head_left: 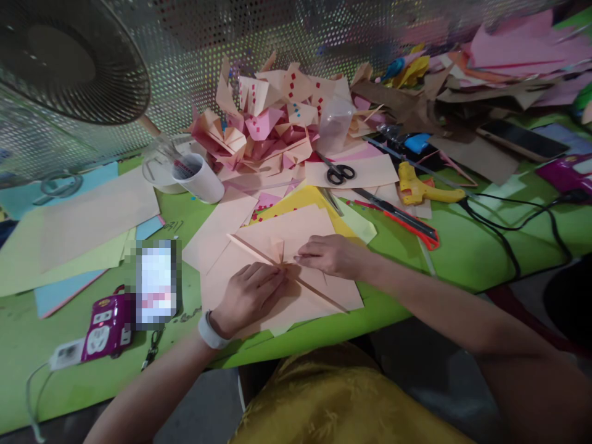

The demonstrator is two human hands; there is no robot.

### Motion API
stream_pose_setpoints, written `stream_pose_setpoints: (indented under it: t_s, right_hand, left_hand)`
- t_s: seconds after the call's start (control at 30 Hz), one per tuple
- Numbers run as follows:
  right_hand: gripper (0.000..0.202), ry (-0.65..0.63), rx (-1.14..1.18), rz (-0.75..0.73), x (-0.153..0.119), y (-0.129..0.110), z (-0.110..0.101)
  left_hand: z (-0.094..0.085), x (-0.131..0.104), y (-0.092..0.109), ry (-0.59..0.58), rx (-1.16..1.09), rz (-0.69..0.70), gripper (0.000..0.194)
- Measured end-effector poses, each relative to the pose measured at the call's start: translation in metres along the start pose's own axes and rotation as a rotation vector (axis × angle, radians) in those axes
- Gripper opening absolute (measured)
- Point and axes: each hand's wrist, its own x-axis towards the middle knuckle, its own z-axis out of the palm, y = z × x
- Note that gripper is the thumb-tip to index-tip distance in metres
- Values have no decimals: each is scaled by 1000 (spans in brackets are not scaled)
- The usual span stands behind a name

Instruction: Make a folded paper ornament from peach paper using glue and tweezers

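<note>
A peach sheet of paper (222,296) lies on the table in front of me, with a narrow raised fold (254,248) running diagonally across it. Near its middle a small flap (276,248) stands up. My left hand (254,293) presses onto the sheet, its bent fingers closed on the folded paper at the centre. Just right of the flap, my right hand (333,256) has its fingertips pinched together low over the sheet. What lies between those fingertips is too small to make out.
Behind the sheet lie black-handled scissors (341,174), a red utility knife (402,219) and a yellow glue gun (425,187). Folded paper pieces (277,117) pile up at the back beside a white cup (198,179). A phone (157,283) and purple power strip (108,327) lie left.
</note>
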Motion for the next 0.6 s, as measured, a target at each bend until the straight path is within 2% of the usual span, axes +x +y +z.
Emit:
stream_pose_setpoints:
  t_s: [0.17,0.4,0.6]
  right_hand:
    - [22,15,-12,-37,1,-1,-2]
    - [22,-29,0,-27,0,0,-2]
    - [22,-26,28,-24,-1,1,0]
  left_hand:
    - [-1,-1,-1,-25,55,-16,15]
    - [1,4,5,-164,118,-142,36]
    - [0,6,9,-230,103,-159,46]
